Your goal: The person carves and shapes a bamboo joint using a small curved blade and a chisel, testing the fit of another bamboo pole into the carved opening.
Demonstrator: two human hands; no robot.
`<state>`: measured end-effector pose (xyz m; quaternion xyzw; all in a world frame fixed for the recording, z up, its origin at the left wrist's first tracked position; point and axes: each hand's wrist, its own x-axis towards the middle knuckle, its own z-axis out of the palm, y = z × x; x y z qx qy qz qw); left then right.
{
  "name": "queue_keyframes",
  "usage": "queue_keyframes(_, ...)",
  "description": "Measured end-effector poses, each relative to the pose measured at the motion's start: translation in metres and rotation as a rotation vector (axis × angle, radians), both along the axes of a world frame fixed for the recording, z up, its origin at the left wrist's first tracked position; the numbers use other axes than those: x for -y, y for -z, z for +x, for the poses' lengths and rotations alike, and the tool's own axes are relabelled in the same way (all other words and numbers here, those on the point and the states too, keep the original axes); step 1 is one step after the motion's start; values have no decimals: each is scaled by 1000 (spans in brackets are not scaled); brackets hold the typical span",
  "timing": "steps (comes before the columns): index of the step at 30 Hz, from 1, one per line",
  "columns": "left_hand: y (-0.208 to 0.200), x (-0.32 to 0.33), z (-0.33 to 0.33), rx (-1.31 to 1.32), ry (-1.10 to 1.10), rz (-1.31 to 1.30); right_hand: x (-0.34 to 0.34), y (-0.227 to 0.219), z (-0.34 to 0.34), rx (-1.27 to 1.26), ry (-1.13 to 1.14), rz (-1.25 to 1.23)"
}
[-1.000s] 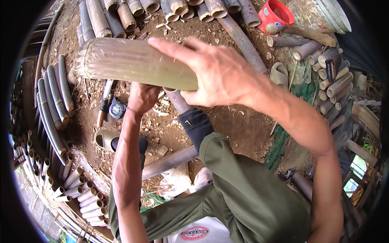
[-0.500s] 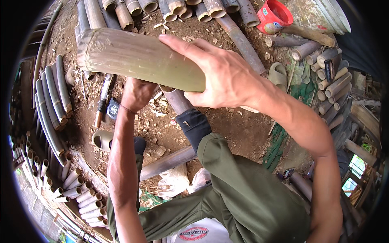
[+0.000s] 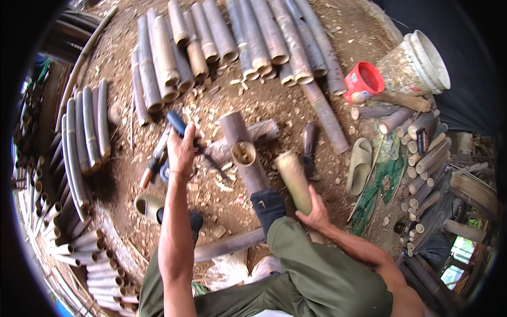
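My left hand (image 3: 181, 153) is closed around a tool with a blue handle (image 3: 177, 122); its narrow dark metal part (image 3: 214, 165) points down and right over the chips. Off to the right, my right hand (image 3: 316, 212) grips the lower end of a pale green bamboo section (image 3: 293, 179), held tilted beside my raised knee. Between the hands, a bamboo tube (image 3: 254, 175) shows its open end, its near end by the dark trouser cuff (image 3: 267, 207). Another bamboo piece (image 3: 234, 127) lies just beyond it.
Rows of cut bamboo (image 3: 222, 34) lie at the far side, with more stacks left and right. A wooden-handled blade (image 3: 154, 165) rests left of my left hand. A red tub (image 3: 364, 83), a stained bucket (image 3: 414, 63) and a sandal (image 3: 359, 166) are on the right.
My left hand has come off the bamboo section and now holds the blue-handled tool. My right hand has lowered the section toward my right knee. The view has shifted, showing more of the far bamboo.
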<state>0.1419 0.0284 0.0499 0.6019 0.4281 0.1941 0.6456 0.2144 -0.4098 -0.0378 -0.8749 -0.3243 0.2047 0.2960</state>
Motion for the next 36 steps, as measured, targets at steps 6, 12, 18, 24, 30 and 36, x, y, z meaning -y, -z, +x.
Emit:
queue_keyframes(6, 118, -26, -76, -788, 51, 351, -137, -4, 141, 333, 104, 294)
queue_keyframes(12, 151, 60, -88, -963, 148, 190, -263, 4, 311, 137, 338, -73)
queue_keyframes(18, 112, 80, -68, -761, 9, 435, -222, -7, 315, -282, 443, 250)
queue_keyframes(24, 52, 44, -47, -461, 25, 523, -142, -87, 157, -1581, 206, 879)
queue_keyframes(30, -28, 62, 57, 96, 275, -186, -127, -114, 47, -1145, 149, 715)
queue_keyframes(36, -114, 49, 82, 189, 229, -136, -111, -106, -37, -475, -270, 388)
